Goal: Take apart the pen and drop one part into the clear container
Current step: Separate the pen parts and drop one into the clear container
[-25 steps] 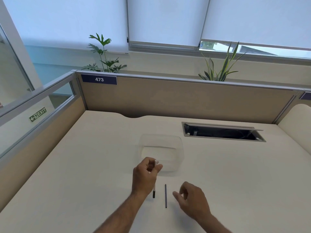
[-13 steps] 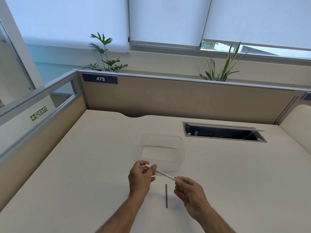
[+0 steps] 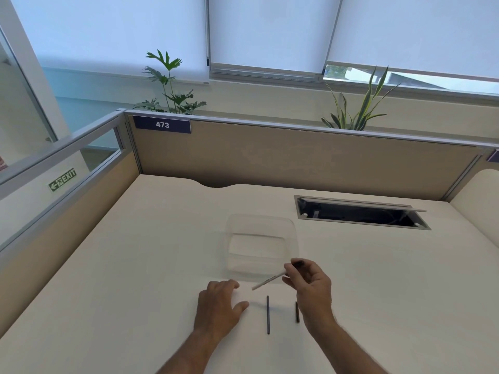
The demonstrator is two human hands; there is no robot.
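Pen apart, barrel in right hand near container

The white pen barrel point(image 3: 268, 279) was pinched in the right hand point(image 3: 310, 286) between thumb and fingers, tilted, its free end pointing down-left, its dark end point(image 3: 299, 264) poking past the fingertips. It was held in the air at the near right corner of the clear container point(image 3: 260, 245), overlapping the container's near wall in the view; whether it touched the wall could not be told. The container sat on the cream desk point(image 3: 135, 265), mid-table, nothing seen inside.

Two loose dark parts lay on the desk near the person: a long thin refill point(image 3: 268, 314) between the two hands, and a shorter dark piece point(image 3: 297, 312) just right of it, partly hidden by the right hand. Both lay roughly parallel, running near to far, apart from each other.

The left hand point(image 3: 220, 306) rested palm-down on the desk, left of the refill, fingers loosely spread and holding nothing. Nothing blocked the container's open top.

Further out: one open cable hatch point(image 3: 361, 213) in the desk, far right. One tan partition point(image 3: 297, 157) at the far edge with a label reading 473 point(image 3: 162, 125). Two plants behind it, one left point(image 3: 170, 85), one right point(image 3: 356, 106). One green exit sign point(image 3: 62, 180) at far left. Roller blinds point(image 3: 270, 31) covered the windows.

Counts: one barrel, two loose parts, one container, two hands.
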